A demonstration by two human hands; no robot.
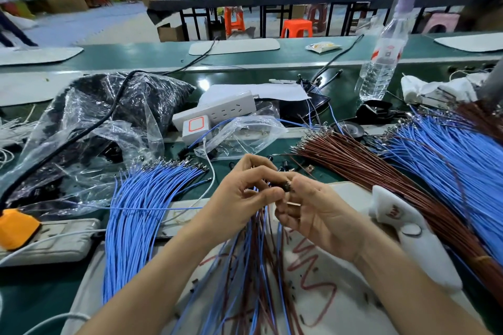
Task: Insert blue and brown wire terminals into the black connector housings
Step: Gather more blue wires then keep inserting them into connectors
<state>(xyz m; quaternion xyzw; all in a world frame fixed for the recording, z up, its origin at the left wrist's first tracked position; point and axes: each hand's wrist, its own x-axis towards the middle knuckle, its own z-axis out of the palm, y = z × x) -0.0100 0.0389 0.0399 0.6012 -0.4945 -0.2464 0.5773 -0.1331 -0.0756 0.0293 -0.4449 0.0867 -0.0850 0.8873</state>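
We see a green bench (152, 58) crowded with stock. On its left lies a fanned blue wire bundle (136, 215), beside a grey power strip (54, 242). Behind them slumps a clear bag of dark parts (114, 106), with a white power strip (217, 111) and a smaller clear bag (245, 133) just right of it. To the right we find a brown wire bundle (367, 171) touching a second blue bundle (449, 166), a roll of black tape (351, 129) near their tips and a water bottle (381, 62) standing behind. A white mat with red scribbles (340, 318) covers the near edge
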